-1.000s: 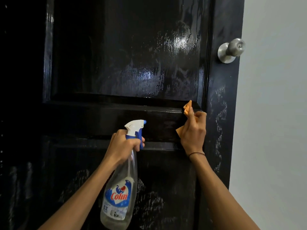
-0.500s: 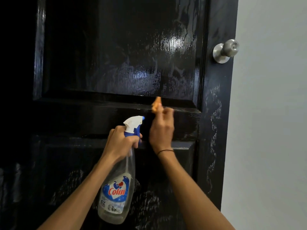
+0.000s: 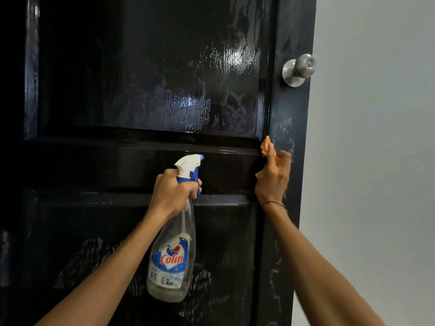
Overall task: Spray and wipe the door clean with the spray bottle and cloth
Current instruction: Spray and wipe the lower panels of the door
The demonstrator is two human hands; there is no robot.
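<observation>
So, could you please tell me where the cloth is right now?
In the head view, the cloth is bunched in the right hand, pressed to the door at the upper panel's lower right corner, below the knob.

Both forearms reach up and forward, the left hand (image 3: 173, 192) curled in a fist-like grip, the right hand (image 3: 274, 178) raised slightly higher with fingers bent, pinching.

Dim — glare on glossy door (image 3: 146, 67)
</observation>
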